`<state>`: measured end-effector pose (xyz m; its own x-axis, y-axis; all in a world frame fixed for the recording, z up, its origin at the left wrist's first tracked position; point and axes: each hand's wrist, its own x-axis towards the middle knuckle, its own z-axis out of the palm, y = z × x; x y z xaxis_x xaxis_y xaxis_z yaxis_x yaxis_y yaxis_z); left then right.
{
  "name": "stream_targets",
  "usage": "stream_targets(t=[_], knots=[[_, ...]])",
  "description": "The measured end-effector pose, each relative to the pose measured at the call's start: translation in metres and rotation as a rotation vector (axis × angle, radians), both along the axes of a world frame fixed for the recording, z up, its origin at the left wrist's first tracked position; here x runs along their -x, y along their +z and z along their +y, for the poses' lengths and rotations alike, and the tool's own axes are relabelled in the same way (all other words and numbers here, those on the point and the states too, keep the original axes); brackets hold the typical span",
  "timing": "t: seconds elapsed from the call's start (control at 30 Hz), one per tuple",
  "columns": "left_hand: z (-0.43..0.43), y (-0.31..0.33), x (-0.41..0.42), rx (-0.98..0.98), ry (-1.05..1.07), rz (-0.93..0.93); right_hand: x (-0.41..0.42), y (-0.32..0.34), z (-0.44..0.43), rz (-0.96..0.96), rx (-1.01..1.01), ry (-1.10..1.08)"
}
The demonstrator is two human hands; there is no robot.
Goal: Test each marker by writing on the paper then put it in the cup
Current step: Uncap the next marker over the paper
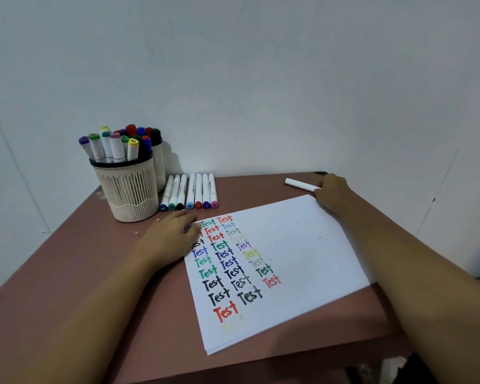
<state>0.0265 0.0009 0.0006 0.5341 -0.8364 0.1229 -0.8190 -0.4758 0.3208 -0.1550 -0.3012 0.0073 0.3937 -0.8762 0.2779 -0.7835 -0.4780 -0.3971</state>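
Step in hand, as judged: fetching a marker for test. Right hand (331, 194) grips 1 end of a marker (299, 185), its body pointing left of that hand. Left hand (169, 239) lies flat, fingers straight, on the paper (302, 245). 7 markers (190, 192) lie just beyond the left hand, with the cup (128, 189) beyond it to the left. Next move likely calls for bringing the tip to bare paper between the hands

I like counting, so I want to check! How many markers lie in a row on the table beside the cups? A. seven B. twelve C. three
A: seven markers lie side by side on the table right of the front cup, three, then four.
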Motion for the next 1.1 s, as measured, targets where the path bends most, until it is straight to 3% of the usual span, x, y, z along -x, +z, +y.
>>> stream_targets(t=[0.2, 0.47, 0.6, 0.7, 0.87, 1.1], knots=[[0.001, 0.0, -0.001, -0.011, -0.006, -0.005, 0.0, 0.001, 0.001, 0.032, 0.05, 0.012], [0.002, 0.002, 0.004, -0.018, -0.001, 0.002, -0.035, 0.03, 0.061, -0.085, 0.136, 0.131], [0.004, 0.005, 0.006, -0.014, -0.005, -0.008, -0.08, 0.032, 0.117, -0.199, -0.031, 0.337], [0.005, 0.006, 0.007, -0.009, -0.006, -0.013, -0.111, 0.016, 0.148, -0.24, -0.234, 0.364], [0.006, 0.006, 0.009, 0.01, -0.01, -0.025, -0.126, 0.005, 0.174, -0.052, -0.066, 0.301], [0.005, 0.004, 0.007, 0.002, -0.009, -0.035, -0.128, 0.009, 0.171, -0.022, -0.043, 0.244]])
